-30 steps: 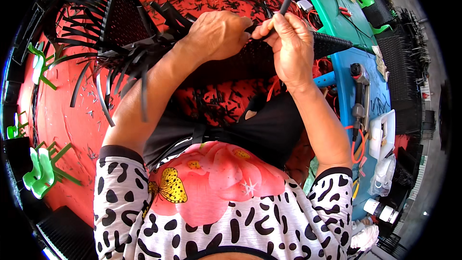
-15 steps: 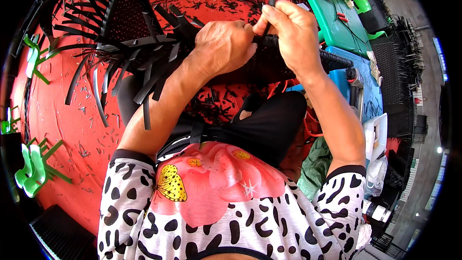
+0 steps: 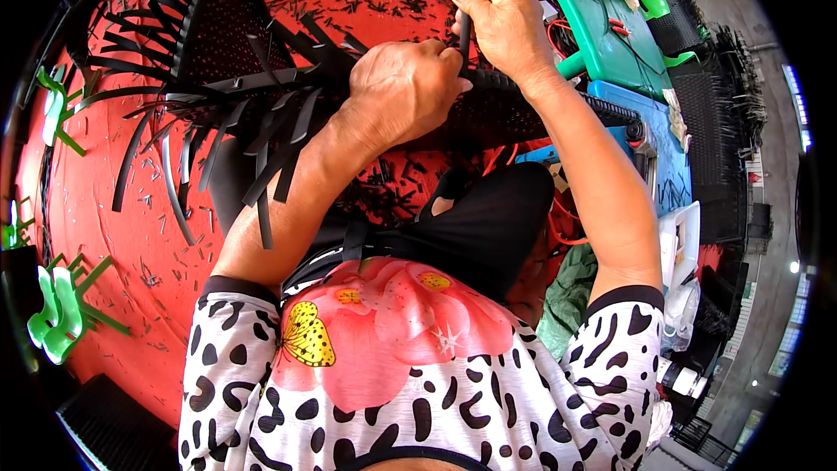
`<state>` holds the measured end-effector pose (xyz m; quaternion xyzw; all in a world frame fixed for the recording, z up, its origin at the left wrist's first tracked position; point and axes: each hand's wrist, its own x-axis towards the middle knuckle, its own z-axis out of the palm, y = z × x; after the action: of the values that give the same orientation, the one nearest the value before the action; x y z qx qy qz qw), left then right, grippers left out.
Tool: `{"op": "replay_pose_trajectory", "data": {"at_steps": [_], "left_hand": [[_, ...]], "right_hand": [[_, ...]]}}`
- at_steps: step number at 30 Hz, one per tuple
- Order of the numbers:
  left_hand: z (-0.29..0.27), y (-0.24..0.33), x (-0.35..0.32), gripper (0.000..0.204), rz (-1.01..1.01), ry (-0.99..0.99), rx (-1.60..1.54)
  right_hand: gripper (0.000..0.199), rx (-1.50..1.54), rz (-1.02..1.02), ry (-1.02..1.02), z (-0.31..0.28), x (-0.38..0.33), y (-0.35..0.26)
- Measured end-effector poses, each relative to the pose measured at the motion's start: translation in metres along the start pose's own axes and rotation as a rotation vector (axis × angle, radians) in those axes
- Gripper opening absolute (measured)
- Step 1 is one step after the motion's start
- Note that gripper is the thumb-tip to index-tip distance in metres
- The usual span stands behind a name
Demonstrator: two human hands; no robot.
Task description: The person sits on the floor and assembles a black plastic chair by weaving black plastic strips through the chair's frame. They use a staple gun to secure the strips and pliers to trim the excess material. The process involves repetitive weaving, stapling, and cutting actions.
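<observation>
- From the head view, the work sits right between the hands: a black woven panel [image 3: 506, 118] with its rim running sideways just above the person's lap.
- Here's the left hand [image 3: 403, 83], bunched tight at that rim; whether its hidden fingers pinch anything besides the panel, I can't tell from here.
- And the right hand [image 3: 508, 24], higher up, narrow and neat, thumb and fingers closed on a black strip [image 3: 466, 39] standing nearly upright beside the left hand.
- Loose strips [image 3: 127, 164] fan out on the left, over the red floor [image 3: 96, 305] and past the left forearm.
- Off to the right, a green desk [image 3: 602, 39] carries red-handled pliers [image 3: 619, 29].
- The step in hand, I'd judge: working that strip tight at the rim. The next move calls for a steady left hand below and an even, untwisted pull above.
</observation>
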<state>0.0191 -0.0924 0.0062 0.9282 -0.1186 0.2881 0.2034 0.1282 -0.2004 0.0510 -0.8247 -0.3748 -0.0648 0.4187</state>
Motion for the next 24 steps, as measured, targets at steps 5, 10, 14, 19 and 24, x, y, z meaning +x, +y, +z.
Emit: {"op": "replay_pose_trajectory", "data": {"at_steps": [5,10,14,19,24], "left_hand": [[0.002,0.001,-0.002,0.025,0.033,0.006,0.003],[0.004,0.002,-0.002,0.024,0.048,0.010,-0.003],[0.001,0.002,-0.001,0.024,0.048,-0.006,0.011],[0.000,0.002,-0.001,0.024,0.073,0.027,0.012],[0.001,0.002,0.000,0.024,0.059,-0.020,0.027]], "right_hand": [[0.032,-0.123,0.093,0.020,-0.006,0.002,-0.002],[0.019,-0.247,-0.280,0.100,-0.013,-0.006,0.020],[0.018,-0.040,-0.308,-0.115,-0.033,-0.009,0.039],[0.006,-0.525,-0.493,-0.089,-0.046,-0.008,0.066],[0.009,-0.241,-0.217,-0.151,-0.041,-0.009,0.050]]}}
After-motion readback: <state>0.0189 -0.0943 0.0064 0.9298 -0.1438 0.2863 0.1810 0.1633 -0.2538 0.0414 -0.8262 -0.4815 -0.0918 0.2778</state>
